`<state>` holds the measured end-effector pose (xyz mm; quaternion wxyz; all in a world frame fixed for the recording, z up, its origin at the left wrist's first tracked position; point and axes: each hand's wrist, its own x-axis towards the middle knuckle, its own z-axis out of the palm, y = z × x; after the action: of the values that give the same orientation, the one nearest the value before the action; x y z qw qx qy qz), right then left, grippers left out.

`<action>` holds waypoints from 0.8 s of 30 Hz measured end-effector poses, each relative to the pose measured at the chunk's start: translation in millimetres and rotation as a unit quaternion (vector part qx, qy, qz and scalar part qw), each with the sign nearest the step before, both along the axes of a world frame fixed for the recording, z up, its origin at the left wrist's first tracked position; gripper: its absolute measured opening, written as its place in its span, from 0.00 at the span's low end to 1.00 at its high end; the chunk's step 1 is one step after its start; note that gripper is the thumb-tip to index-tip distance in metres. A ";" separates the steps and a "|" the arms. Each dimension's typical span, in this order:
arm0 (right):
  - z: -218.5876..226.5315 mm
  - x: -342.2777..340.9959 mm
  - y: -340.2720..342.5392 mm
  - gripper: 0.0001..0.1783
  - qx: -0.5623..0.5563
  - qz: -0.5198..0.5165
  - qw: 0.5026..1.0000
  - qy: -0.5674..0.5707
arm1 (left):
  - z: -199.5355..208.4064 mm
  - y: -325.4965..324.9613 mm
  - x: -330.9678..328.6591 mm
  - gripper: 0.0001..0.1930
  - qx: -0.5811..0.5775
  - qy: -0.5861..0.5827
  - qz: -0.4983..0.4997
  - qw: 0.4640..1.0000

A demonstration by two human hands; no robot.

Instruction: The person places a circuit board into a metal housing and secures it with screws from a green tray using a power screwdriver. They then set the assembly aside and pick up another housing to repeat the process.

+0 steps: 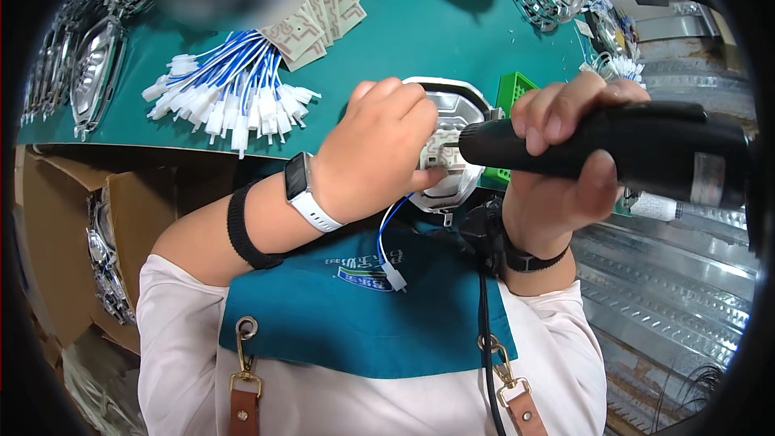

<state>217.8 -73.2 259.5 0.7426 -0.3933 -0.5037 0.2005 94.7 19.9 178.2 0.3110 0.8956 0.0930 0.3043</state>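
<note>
My left hand point(379, 149) grips a silver lamp reflector housing point(449, 109) held up close in front of my chest, the thumb pressed on the pale circuit board inside it. A blue and white wire with a white connector point(393, 274) hangs down from the housing. My right hand point(557, 169) is wrapped around a black electric screwdriver point(646, 149), whose tip touches the board in the housing. The screwdriver's black cable point(484, 331) drops down over my teal apron.
On the green table point(420, 24) lie a bundle of blue-white wires with white connectors point(230, 97), a pile of pale circuit boards point(319, 8), a green crate point(512, 89) and more reflectors point(93, 64). A cardboard box point(105, 250) holds reflectors at the left. A metal rack point(670, 291) is at the right.
</note>
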 end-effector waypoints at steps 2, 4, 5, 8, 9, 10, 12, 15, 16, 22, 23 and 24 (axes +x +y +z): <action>-0.8 6.5 1.0 0.28 0.009 0.014 1.000 -0.001 | -1.0 -1.7 0.1 0.22 0.002 -0.006 0.001 1.000; -0.5 12.6 0.0 0.29 0.012 0.114 0.993 -0.025 | -1.4 -1.6 0.1 0.22 0.004 -0.013 0.003 1.000; -0.5 11.0 -1.4 0.32 0.009 0.110 0.994 -0.027 | -2.0 -2.6 -0.6 0.22 0.004 -0.012 0.003 1.000; 0.0 8.6 -3.5 0.33 0.006 0.116 0.993 -0.018 | -2.2 -4.3 -1.9 0.21 0.006 -0.010 0.006 1.000; 0.6 8.0 -3.7 0.33 0.007 0.117 0.993 -0.019 | -2.0 -4.3 -1.7 0.21 0.006 -0.009 0.007 1.000; 1.0 7.4 -3.9 0.32 -0.008 0.103 0.994 -0.026 | -2.3 -4.5 -1.5 0.21 0.006 -0.010 0.008 1.000; -0.6 8.7 -0.7 0.32 -0.024 0.090 0.995 -0.034 | -3.7 -2.8 -1.0 0.21 0.004 -0.019 0.007 1.000; -2.6 17.4 3.1 0.33 0.019 0.146 0.989 -0.018 | -2.3 -3.4 -0.6 0.21 0.003 -0.012 0.006 1.000; -1.8 18.8 2.7 0.32 0.027 0.165 0.986 -0.017 | -0.8 -4.1 0.0 0.21 0.006 -0.012 0.005 1.000; 0.1 7.9 5.1 0.29 0.012 0.157 0.987 -0.005 | -1.3 -1.4 -0.2 0.21 0.005 -0.021 0.011 1.000; 0.9 6.3 4.5 0.29 0.006 0.149 0.989 -0.001 | -1.0 -1.8 -0.9 0.21 0.003 -0.013 0.009 1.000; 1.5 5.5 4.5 0.29 0.007 0.148 0.989 -0.001 | -0.5 -2.2 -1.5 0.21 0.003 -0.004 0.006 1.000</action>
<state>223.4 -68.8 261.1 0.7073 -0.3095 -0.5581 0.3041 93.2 17.7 177.7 0.3072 0.8946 0.0964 0.3099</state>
